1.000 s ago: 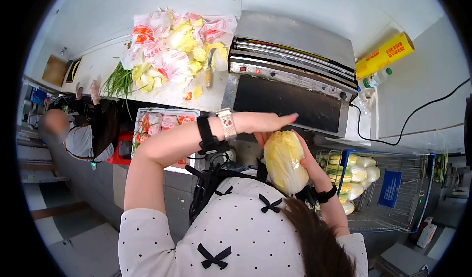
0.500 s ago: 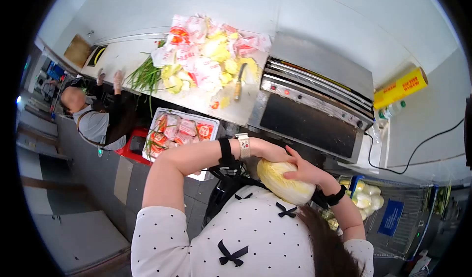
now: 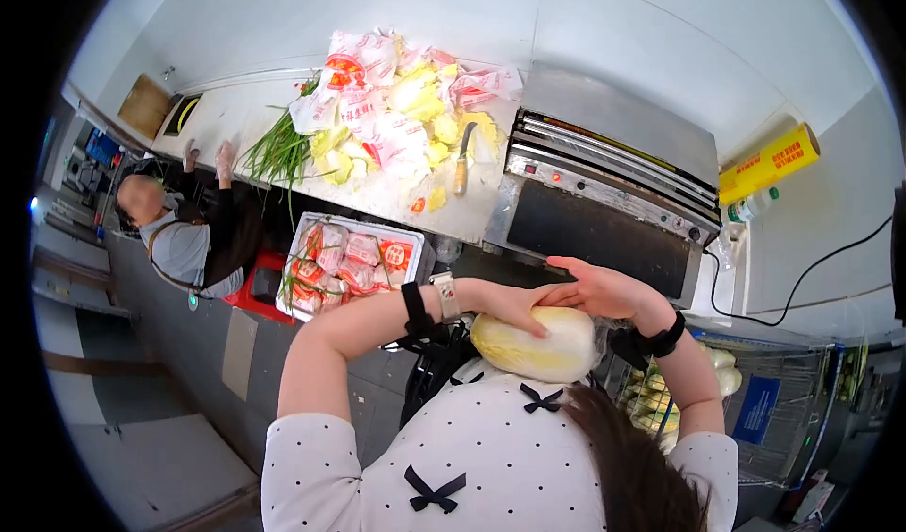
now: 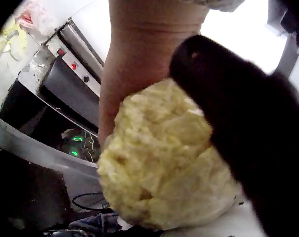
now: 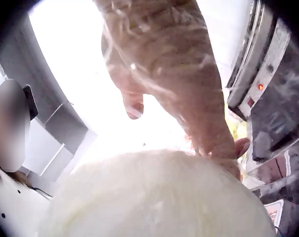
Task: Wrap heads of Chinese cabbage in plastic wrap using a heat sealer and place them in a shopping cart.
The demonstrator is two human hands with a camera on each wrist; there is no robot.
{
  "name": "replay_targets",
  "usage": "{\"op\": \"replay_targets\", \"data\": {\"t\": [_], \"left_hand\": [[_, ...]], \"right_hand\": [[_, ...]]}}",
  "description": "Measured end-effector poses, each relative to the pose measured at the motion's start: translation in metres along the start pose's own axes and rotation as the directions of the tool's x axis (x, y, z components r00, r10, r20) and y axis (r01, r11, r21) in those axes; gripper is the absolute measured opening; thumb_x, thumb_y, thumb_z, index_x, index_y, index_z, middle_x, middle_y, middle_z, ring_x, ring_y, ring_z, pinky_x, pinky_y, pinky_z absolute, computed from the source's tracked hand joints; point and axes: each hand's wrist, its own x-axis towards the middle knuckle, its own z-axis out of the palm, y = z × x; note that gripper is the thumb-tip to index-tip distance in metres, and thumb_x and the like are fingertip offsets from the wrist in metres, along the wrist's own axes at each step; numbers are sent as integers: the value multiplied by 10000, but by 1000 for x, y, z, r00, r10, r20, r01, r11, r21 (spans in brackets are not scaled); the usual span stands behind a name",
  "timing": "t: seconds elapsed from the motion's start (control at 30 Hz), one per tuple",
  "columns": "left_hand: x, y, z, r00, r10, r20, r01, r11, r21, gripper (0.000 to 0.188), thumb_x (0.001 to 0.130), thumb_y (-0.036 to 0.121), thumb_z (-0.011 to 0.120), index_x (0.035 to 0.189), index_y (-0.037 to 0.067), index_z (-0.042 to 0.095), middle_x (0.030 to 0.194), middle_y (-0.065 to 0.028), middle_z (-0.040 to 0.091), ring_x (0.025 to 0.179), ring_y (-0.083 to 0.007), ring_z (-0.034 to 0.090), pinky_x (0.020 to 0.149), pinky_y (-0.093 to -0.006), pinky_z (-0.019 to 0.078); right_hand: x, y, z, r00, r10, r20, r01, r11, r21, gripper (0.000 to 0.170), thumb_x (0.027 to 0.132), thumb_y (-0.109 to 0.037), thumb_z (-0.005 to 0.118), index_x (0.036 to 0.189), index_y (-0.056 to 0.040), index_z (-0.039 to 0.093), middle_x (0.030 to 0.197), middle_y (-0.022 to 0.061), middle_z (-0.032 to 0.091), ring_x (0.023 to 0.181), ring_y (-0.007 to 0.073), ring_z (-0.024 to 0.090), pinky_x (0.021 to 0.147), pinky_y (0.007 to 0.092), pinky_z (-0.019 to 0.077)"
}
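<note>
A napa cabbage (image 3: pixel 533 348) lies sideways against the person's chest, its yellow leafy end to the left and its white base to the right. My left hand (image 3: pixel 505 303) grips it from the far side, thumb over the top. My right hand (image 3: pixel 609 291) reaches over the far side with fingers extended, its fingertips overlapping the left hand. In the right wrist view, clear plastic film (image 5: pixel 159 89) stretches across the right hand above the white base (image 5: pixel 164 197). The leafy end (image 4: pixel 159 163) fills the left wrist view.
A film-wrapping machine (image 3: pixel 604 239) stands ahead beside a worktop with loose leaves, printed bags and a knife (image 3: pixel 461 164). A white crate (image 3: pixel 412 237) of wrapped packs is at left, a wire cart (image 3: pixel 793 419) with cabbages at right. Another person (image 3: pixel 184 249) sits at far left.
The cabbage has tipped from upright to lying sideways, leafy end turned left. My right hand has moved from its side to over its far side; my left hand has come down onto it.
</note>
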Motion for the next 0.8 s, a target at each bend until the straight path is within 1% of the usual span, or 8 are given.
{"op": "replay_targets", "data": {"t": [0.1,0.23,0.3,0.37,0.47,0.6,0.73,0.8], "left_hand": [[-11,-3,5,983,-173,-68,159,972,-172,925,730,175,688,1420,52,85,1345,-98,374,1193,-146,384,986,-290,332],[-34,3,-3,975,-162,-149,144,981,-129,742,682,194,713,1319,37,365,1208,-92,503,1099,-140,458,932,-285,378],[-47,4,-10,979,-88,-186,65,990,-128,786,660,234,727,1325,35,356,1212,-93,500,1088,-145,466,941,-288,369],[-60,2,-18,974,-43,-224,12,990,-139,870,622,310,755,1331,22,340,1228,-97,492,1095,-156,475,965,-296,348],[-81,20,-22,975,26,-222,-121,896,-428,862,647,272,745,1342,-1,316,1242,-94,486,1139,-164,449,983,-294,333],[-106,41,-37,901,50,-432,-200,929,-311,1063,515,481,807,1319,-19,323,1259,-131,476,1145,-220,489,965,-340,388],[-124,52,-70,766,291,-574,-413,906,-91,1008,535,433,791,1306,-30,334,1237,-138,491,1112,-211,513,955,-342,403],[-135,57,-80,645,278,-712,-457,887,-68,1107,495,576,782,1304,-27,327,1225,-146,498,1099,-233,523,937,-367,430]], "right_hand": [[-22,8,-4,930,-331,-158,320,943,-91,388,933,-217,444,1285,-61,395,1147,144,544,1081,210,532,919,322,416],[-58,13,-1,583,-662,-471,652,727,-216,312,913,-105,418,1206,-2,446,1110,145,558,1045,220,550,913,322,420],[-62,31,-1,429,-734,-527,744,618,-254,293,899,-74,432,1177,14,464,1088,141,566,1022,210,557,904,322,422],[-55,44,8,323,-790,-520,741,553,-380,263,876,-42,464,1128,21,495,1055,134,579,992,194,562,889,314,425],[-38,36,43,203,-853,-481,679,476,-558,151,788,41,546,929,19,596,963,105,607,918,169,570,813,287,448],[-23,4,85,76,-996,-54,459,83,-885,233,685,69,624,900,-20,629,947,113,609,865,226,588,735,303,471],[-7,-21,107,-7,-998,69,462,-65,-884,237,674,57,639,895,-29,626,968,110,603,859,240,587,722,310,472],[2,-27,113,-5,-996,92,433,-85,-898,244,667,57,641,895,-28,624,964,108,603,856,242,588,713,312,475]]}}
